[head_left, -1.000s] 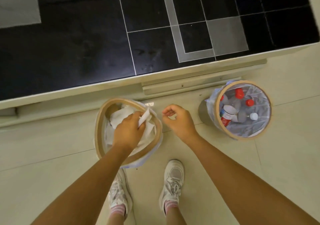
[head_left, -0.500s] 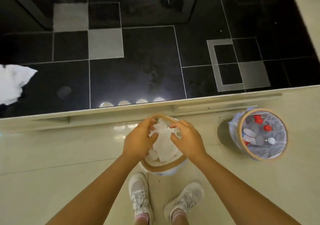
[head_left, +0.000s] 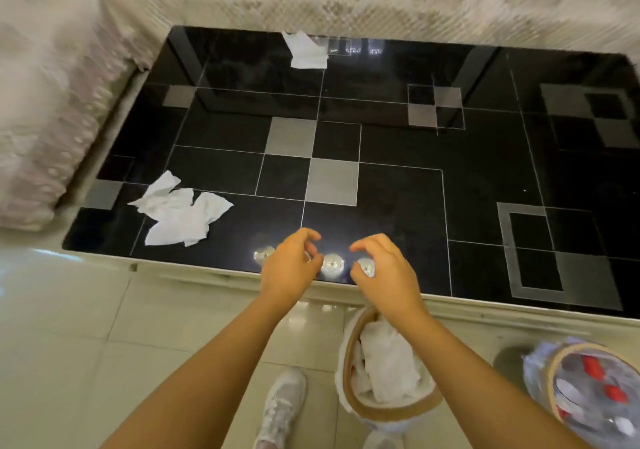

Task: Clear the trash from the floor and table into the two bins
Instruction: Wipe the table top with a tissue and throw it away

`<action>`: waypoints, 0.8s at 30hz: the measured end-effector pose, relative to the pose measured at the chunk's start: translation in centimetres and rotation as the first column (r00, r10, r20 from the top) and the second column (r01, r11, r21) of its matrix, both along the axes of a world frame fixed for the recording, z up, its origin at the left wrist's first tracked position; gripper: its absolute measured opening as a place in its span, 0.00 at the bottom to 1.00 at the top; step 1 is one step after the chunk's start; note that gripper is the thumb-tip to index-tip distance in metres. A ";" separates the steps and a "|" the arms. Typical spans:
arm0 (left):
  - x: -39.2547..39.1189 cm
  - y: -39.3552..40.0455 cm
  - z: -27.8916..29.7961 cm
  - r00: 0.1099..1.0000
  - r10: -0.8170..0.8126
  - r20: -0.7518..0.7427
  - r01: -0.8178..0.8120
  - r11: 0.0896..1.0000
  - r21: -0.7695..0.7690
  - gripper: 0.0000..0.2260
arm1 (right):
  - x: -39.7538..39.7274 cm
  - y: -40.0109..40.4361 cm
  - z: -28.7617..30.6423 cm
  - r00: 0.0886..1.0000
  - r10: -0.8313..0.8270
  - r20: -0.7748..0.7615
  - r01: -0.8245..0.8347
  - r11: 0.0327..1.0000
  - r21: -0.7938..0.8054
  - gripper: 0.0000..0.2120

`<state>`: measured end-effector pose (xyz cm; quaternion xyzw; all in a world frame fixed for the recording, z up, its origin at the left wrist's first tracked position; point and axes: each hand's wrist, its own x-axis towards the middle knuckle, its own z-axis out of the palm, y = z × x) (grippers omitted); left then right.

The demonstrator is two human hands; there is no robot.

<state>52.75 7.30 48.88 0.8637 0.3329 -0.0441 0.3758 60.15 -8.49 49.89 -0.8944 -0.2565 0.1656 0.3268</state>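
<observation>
Both hands, left (head_left: 289,268) and right (head_left: 382,270), hover loosely curled, holding nothing. Risk: crumpled white tissues (head_left: 180,211) on glossy black surface (head_left: 398,185) may be missed or dropped short of the paper-filled wooden-rimmed bin (head_left: 388,410).

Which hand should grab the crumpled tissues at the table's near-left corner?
Left. The left hand hangs empty on the side of the tissues, with bare table between them. The right hand, also empty, is farther away and would probably have to cross over the left arm.
</observation>
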 end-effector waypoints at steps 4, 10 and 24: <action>-0.9 6.7 -0.2 0.996 -0.052 -0.068 0.056 0.996 0.062 0.13 | 0.1 5.9 0.9 0.994 0.109 -0.008 -0.109 0.993 -0.042 0.11; -1.1 18.4 -1.7 0.996 0.025 -0.081 -0.017 0.996 0.090 0.16 | 0.1 17.7 0.5 0.991 0.129 -0.042 -0.131 0.990 -0.053 0.10; -5.3 35.7 -7.2 0.943 -0.227 -0.243 0.250 0.966 0.065 0.51 | -2.9 34.2 -5.1 0.971 0.142 -0.192 -0.180 0.964 -0.195 0.21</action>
